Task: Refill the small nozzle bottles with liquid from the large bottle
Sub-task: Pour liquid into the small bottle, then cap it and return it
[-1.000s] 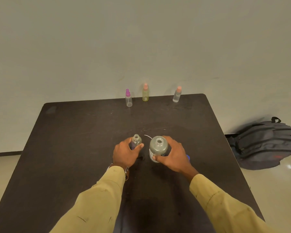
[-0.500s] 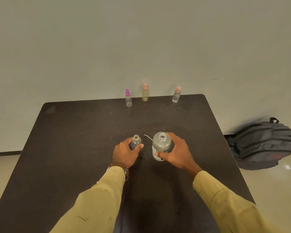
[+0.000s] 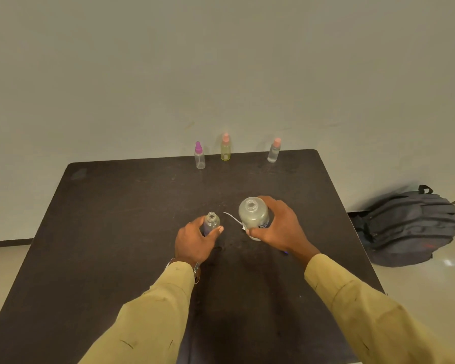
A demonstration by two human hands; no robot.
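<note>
My left hand [image 3: 195, 243] grips a small clear bottle [image 3: 212, 222] with no nozzle, upright on the dark table [image 3: 111, 232], its mouth open. My right hand [image 3: 281, 229] grips the large uncapped bottle [image 3: 252, 215], held a little above the table and to the right of the small one. Between them lies a removed nozzle with its thin white tube [image 3: 233, 219]. At the far edge stand three capped small bottles: purple-topped [image 3: 199, 156], yellow with an orange top [image 3: 225, 148] and clear with an orange top [image 3: 273, 151].
A grey backpack [image 3: 410, 227] lies on the floor right of the table. A plain wall rises just behind the far table edge. A small blue item [image 3: 285, 252] peeks out under my right wrist.
My right hand has lifted the large bottle and carried it slightly up and to the right. My left hand has kept its hold on the small bottle.
</note>
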